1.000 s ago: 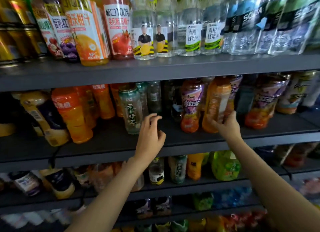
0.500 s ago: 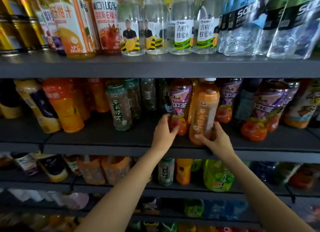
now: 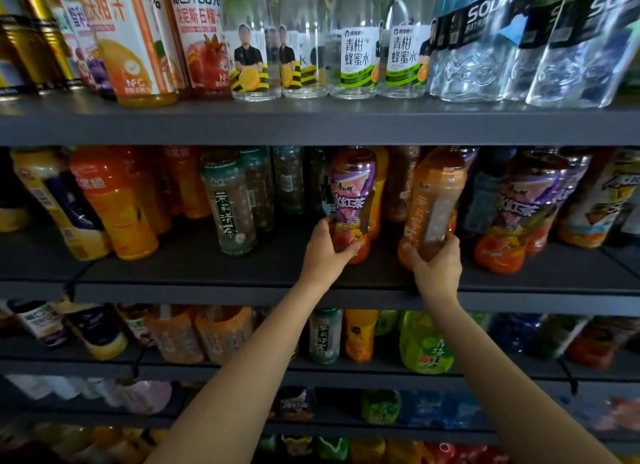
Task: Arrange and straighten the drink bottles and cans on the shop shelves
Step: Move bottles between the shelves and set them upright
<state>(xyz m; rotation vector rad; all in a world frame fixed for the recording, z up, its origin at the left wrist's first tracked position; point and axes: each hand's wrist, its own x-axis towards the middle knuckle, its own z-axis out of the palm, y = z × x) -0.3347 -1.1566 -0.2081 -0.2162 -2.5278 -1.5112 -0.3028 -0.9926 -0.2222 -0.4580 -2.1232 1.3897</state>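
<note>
On the middle shelf (image 3: 207, 283) my left hand (image 3: 325, 252) grips the base of a purple-labelled iced tea bottle (image 3: 351, 193). My right hand (image 3: 436, 262) grips the bottom of an orange-labelled tea bottle (image 3: 434, 200), which leans a little to the right near the shelf's front edge. Both bottles stand in front of rows of similar bottles. A green-labelled jasmine tea bottle (image 3: 230, 203) stands to the left, apart from my hands.
Orange juice bottles (image 3: 110, 200) lean at the left of the middle shelf; another purple iced tea bottle (image 3: 516, 214) stands at the right. The top shelf carries juice, honey water (image 3: 358, 47) and soda water bottles (image 3: 481, 47). Lower shelves hold more drinks.
My left hand moved right from the open shelf and took hold of the purple bottle. My right hand drew the orange bottle forward, then shifted it right. The camera moved closer.
</note>
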